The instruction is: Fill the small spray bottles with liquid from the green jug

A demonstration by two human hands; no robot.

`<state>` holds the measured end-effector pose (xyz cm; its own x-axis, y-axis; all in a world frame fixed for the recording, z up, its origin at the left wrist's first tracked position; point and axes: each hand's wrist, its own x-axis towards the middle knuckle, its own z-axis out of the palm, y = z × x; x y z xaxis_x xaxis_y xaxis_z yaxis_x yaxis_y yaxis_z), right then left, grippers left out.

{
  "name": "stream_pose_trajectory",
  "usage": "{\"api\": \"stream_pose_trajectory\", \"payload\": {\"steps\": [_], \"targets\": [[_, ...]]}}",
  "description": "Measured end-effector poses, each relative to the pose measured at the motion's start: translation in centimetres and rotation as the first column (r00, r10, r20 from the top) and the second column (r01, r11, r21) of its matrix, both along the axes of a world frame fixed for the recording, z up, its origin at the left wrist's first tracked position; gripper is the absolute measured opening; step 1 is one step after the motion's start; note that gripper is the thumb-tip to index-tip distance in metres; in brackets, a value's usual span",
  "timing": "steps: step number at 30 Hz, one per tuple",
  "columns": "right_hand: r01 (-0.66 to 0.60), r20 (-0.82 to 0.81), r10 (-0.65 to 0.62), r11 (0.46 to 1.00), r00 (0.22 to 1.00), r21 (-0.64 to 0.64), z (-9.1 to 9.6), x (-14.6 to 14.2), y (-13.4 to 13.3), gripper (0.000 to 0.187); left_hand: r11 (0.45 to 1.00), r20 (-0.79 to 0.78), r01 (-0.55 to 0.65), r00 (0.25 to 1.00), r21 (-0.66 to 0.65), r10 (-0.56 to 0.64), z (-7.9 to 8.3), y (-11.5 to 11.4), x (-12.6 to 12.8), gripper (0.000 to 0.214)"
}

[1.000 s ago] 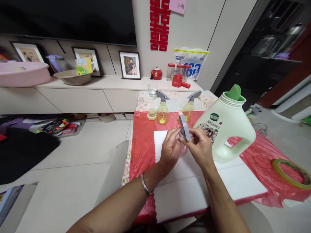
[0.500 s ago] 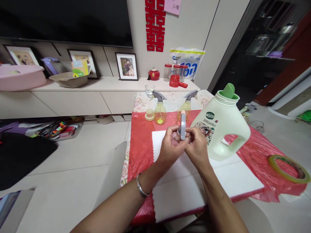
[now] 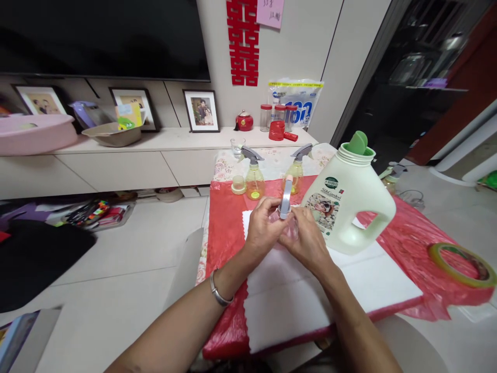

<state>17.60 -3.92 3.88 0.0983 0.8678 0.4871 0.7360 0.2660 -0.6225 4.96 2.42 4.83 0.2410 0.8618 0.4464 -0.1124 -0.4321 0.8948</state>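
Pink transparent plastic spray bottle with a grey trigger head (image 3: 286, 207) is between your hands, above the white wavy-edged sheet (image 3: 287, 305) on the red-covered surface (image 3: 225, 228). Your left hand (image 3: 261, 228) has its grip closed near the bottle's neck; your right hand (image 3: 308, 241) seems to hold the body, though the fingers hide much. The large pale-green plastic jug (image 3: 351, 191) stands just beside your right hand.

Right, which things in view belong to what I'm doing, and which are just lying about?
Likely part of the job:
- pink sprayer, held by left hand and right hand
- yellow sprayers
- jug
- cap

Probably just lying about:
- tape
- red pot
- jars
- photo frames
- pink tub
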Motion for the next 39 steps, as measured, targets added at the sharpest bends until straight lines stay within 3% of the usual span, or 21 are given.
{"api": "stream_pose_trajectory", "payload": {"steps": [7,11,17,23,39], "targets": [[-0.028,0.021,0.03,0.995,0.999,-0.093,-0.4,-0.2,0.1,0.049,0.984,-0.038,0.172,0.984,-0.053,-0.174,1.0,1.0,-1.0,0.019],[-0.018,0.022,0.021,0.992,1.0,-0.126,-0.4,0.2,0.1,0.056,0.944,0.048,0.315,0.949,-0.104,-0.311,1.2,1.9,-1.4,0.032],[-0.002,0.021,0.006,0.989,1.0,-0.147,-0.5,0.2,0.2,0.058,0.868,0.071,0.469,0.883,-0.165,-0.464,1.6,3.1,-1.7,0.029],[-0.002,0.015,0.004,0.991,1.0,-0.134,-0.6,0.3,0.2,0.054,0.886,0.011,0.451,0.892,-0.112,-0.452,2.3,3.4,-1.5,0.029],[-0.023,-0.004,0.023,0.992,1.0,-0.121,-0.9,0.4,0.2,0.066,0.889,-0.208,0.455,0.866,-0.051,-0.455,3.1,3.2,-2.2,0.017]]}}
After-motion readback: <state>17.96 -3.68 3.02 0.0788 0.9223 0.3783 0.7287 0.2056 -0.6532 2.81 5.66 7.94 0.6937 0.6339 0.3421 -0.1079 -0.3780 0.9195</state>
